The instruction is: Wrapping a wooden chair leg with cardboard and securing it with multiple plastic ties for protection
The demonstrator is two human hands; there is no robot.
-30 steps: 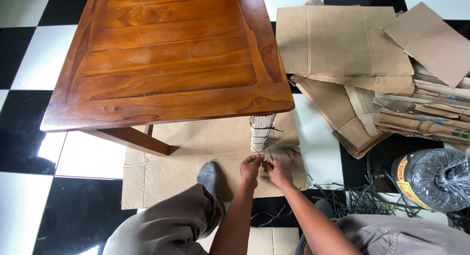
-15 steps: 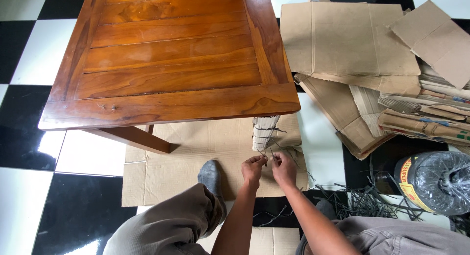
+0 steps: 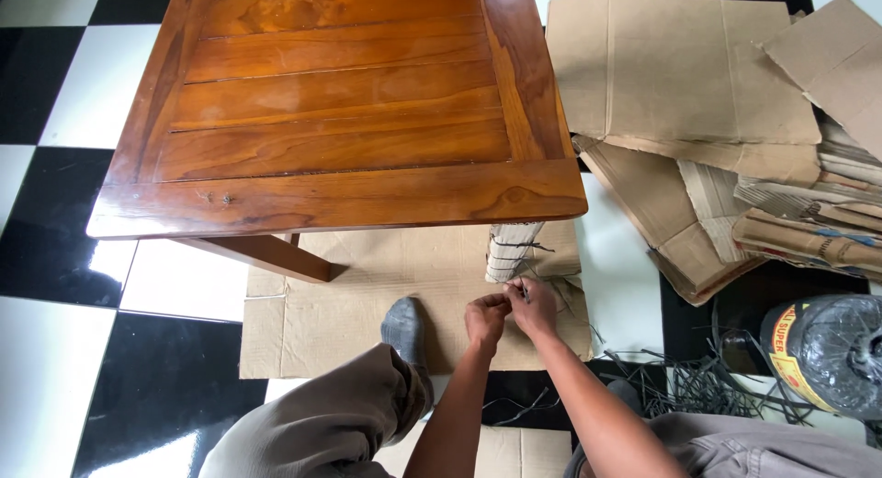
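While the cardboard-wrapped table leg (image 3: 511, 251) stands upright, I see both hands, left (image 3: 486, 320) and right (image 3: 533, 305), pinching thin dark strapping (image 3: 522, 292) beside it.

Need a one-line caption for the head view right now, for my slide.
Both hands, left hand and right hand, pinch thin dark strapping at a cardboard-wrapped leg of the brown wooden table.

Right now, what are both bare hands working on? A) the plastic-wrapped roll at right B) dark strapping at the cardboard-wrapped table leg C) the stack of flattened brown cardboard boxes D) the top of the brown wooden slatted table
B: the left hand and right hand meet, fingers pinched on thin dark strapping at the foot of the cardboard-wrapped table leg, away from the wooden tabletop, roll and flattened boxes.
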